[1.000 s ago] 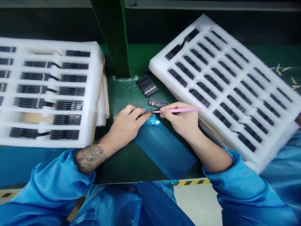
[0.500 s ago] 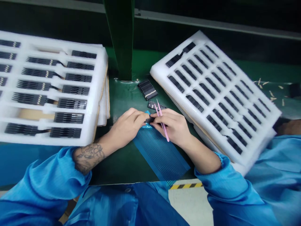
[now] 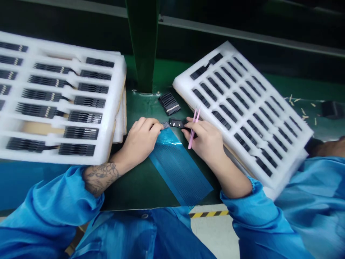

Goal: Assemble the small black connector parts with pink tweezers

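My left hand (image 3: 144,138) pinches a small dark flat part (image 3: 165,125) at the top edge of the blue perforated film (image 3: 181,169). My right hand (image 3: 206,138) is closed around pink tweezers (image 3: 193,129), their tips pointing away from me. Its fingertips also touch the right end of a black plate-like piece (image 3: 177,123) with small pale marks. The left end of that piece is close to the small part; whether the two touch I cannot tell. Just behind lies a stack of black parts (image 3: 169,103) with a pale strip across it.
White foam trays stand on both sides: the left tray (image 3: 118,90) and the right tray (image 3: 229,50), both holding many black parts in slots. A green post (image 3: 142,46) rises at the back. Pale scraps (image 3: 304,111) lie at the far right, near another person's blue sleeve (image 3: 318,190).
My hands have moved apart from over the film's top edge. The right hand, with the tweezers, shifted right and away from me to the black piece. The small part in my left hand now shows.
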A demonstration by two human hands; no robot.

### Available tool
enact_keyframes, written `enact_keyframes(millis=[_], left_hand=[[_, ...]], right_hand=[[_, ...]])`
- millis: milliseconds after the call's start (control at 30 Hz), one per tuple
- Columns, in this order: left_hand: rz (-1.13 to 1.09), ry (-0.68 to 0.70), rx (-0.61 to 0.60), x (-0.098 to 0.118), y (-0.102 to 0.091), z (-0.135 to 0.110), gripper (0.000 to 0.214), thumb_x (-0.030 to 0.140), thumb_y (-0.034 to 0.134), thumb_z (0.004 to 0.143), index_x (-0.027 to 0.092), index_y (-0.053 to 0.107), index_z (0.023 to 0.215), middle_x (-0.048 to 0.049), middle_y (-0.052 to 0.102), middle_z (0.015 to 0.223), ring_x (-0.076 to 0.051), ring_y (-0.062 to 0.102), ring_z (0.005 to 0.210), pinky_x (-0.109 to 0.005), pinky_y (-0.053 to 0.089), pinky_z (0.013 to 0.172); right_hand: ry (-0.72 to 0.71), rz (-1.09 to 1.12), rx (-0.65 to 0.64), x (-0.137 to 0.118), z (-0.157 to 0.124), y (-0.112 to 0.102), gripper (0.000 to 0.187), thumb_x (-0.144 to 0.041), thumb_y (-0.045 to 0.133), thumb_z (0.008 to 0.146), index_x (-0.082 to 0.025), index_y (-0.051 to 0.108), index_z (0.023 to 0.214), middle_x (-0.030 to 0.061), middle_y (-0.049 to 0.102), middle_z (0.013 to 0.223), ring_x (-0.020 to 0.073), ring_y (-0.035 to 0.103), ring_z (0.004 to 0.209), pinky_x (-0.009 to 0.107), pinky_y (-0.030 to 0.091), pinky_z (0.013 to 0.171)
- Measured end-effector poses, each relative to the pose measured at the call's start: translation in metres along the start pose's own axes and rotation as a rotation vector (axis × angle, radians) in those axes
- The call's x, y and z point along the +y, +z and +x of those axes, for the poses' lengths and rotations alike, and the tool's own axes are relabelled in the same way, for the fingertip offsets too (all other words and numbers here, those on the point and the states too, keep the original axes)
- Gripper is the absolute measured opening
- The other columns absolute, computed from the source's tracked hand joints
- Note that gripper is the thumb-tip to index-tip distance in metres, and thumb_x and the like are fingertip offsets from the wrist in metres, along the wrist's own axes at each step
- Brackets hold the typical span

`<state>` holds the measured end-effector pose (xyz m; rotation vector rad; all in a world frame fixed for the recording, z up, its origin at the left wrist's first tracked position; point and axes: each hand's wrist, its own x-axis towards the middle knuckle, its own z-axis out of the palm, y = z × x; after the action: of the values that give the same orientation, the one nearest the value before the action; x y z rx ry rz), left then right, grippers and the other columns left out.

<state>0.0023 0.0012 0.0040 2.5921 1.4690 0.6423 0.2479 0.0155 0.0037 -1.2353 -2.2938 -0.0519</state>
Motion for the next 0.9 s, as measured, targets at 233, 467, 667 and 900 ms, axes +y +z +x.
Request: enact_keyframes(millis=[233,467,667,900], left_hand=[[0.026,-0.007,-0.016,0.002,-0.005,0.000,0.021,0.028,0.055,0.100,0.018,0.066,0.114,-0.0083,0.065,0.123,-0.028,0.057,0.106,-0.042,0.048,0.084],[0.159,0.093,-0.012,0.010,-0.026,-0.021,0.047,0.049,0.061,0.096,0.013,0.064,0.125,-0.0160,0.063,0.123,-0.033,0.055,0.105,-0.044,0.044,0.078],[0.201,0.129,-0.163,0.014,-0.020,-0.037,0.046,0.047,0.062,0.096,0.012,0.066,0.124,-0.0130,0.066,0.105,-0.026,0.056,0.091,-0.039,0.045,0.072],[0.004,0.148,-0.153,0.014,-0.016,-0.035,0.040,0.038,0.067,0.093,0.008,0.066,0.120,-0.0126,0.065,0.109,-0.025,0.056,0.096,-0.038,0.054,0.085]], right_hand=[[-0.055,-0.020,-0.029,-0.001,0.002,-0.001,0.005,-0.021,0.065,0.094,-0.019,0.068,0.091,0.0088,0.077,0.096,0.0238,0.071,0.085,0.036,0.057,0.072],[-0.079,0.053,-0.014,0.000,0.006,0.002,0.008,-0.017,0.062,0.094,-0.020,0.066,0.087,0.0090,0.076,0.092,0.0240,0.071,0.086,0.036,0.057,0.072],[-0.066,0.130,-0.022,0.002,0.005,0.004,0.005,-0.021,0.066,0.090,-0.021,0.066,0.095,0.0107,0.076,0.103,0.0281,0.070,0.090,0.042,0.058,0.077],[-0.071,0.349,-0.061,-0.006,0.015,0.015,0.007,-0.022,0.066,0.093,-0.023,0.061,0.089,0.0093,0.076,0.099,0.0268,0.070,0.102,0.043,0.058,0.085]])
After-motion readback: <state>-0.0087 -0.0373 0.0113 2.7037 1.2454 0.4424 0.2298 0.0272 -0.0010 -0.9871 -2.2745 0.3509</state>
